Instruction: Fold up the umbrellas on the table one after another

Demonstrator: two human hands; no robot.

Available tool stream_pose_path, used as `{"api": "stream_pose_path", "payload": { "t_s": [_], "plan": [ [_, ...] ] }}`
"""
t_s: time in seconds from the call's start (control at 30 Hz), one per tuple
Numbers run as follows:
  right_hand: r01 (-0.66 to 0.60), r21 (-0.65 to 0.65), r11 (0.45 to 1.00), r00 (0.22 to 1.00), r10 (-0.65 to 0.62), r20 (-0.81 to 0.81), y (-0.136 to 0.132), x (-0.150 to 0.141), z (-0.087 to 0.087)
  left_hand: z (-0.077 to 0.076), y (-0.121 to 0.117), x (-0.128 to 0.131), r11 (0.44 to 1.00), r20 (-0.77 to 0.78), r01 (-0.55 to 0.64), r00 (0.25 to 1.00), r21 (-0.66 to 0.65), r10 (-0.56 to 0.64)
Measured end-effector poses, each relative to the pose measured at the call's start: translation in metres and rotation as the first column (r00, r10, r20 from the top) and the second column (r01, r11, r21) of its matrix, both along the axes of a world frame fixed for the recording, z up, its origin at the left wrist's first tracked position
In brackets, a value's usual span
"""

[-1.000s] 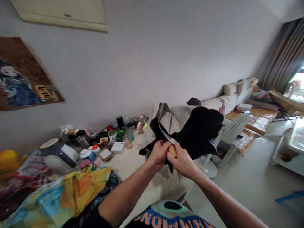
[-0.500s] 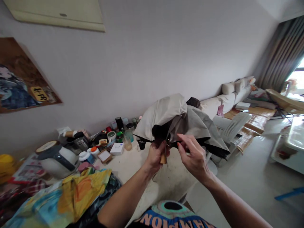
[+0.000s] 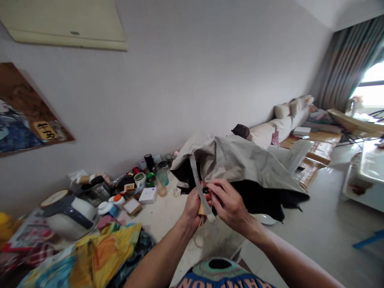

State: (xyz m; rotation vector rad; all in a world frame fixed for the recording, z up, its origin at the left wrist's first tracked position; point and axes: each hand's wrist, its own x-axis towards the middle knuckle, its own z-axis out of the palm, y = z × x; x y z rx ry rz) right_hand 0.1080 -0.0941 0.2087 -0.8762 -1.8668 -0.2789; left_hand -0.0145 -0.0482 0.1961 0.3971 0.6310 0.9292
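In the head view, holds a gray umbrella (image 3: 240,158) by its wooden handle (image 3: 203,210), above and in front of the surface (image 3: 172,214), with the left hand (image 3: 191,205) closed around that handle. Has the right hand (image 3: 230,201) at the top of the handle, fingers bent; cannot tell whether gripping anything there, with the fingertips partly hidden. Spreads the loose, creased canopy away from both hands, gray on the outer side and black underneath, reaching past the right edge of the surface. Hangs a pale strap (image 3: 196,176) from the canopy down across the handle, between the hands, and a thin cord loop (image 3: 199,236) below the handle. Shows, left of the umbrella on the surface, a glass cup (image 3: 162,187), probably plastic or glass, just beside a white box (image 3: 148,195). Shows also a mug (image 3: 139,179), an orange-capped bottle (image 3: 119,200), and, farther left, an electric kettle (image 3: 72,214) behind a yellow and blue cloth (image 3: 103,256). Beyond the umbrella, against the wall, shows a cream sofa (image 3: 265,134).
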Motion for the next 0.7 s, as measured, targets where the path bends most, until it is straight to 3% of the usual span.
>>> {"api": "stream_pose_path", "payload": {
  "t_s": [0.1,0.2,0.33,0.43,0.57,0.7],
  "plan": [
    [0.022,0.075,0.997,0.996,-0.015,-0.087,-0.019,0.004,-0.001,0.004,0.005,-0.012,0.985,0.246,0.109,0.966,-0.134,-0.074],
    [0.176,0.200,0.964,0.964,-0.128,-0.235,-0.032,0.024,-0.003,0.004,0.004,-0.022,0.977,0.397,0.130,0.916,-0.170,-0.053],
    [0.462,0.222,0.859,0.831,-0.332,-0.446,-0.032,0.060,0.003,0.001,0.000,-0.023,0.982,0.341,0.063,0.940,-0.176,0.001],
    [0.536,0.215,0.817,0.814,-0.430,-0.391,-0.026,0.073,0.014,0.001,-0.002,-0.021,0.991,0.252,0.031,0.968,-0.131,0.003],
    [0.492,0.180,0.852,0.868,-0.465,-0.171,-0.022,0.068,0.020,0.002,-0.004,-0.023,0.997,0.222,0.065,0.973,-0.043,-0.054],
    [0.360,0.037,0.932,0.915,-0.345,-0.210,-0.019,0.054,0.010,-0.005,-0.003,-0.027,0.989,0.229,0.140,0.963,0.038,-0.145]
  ]
}}
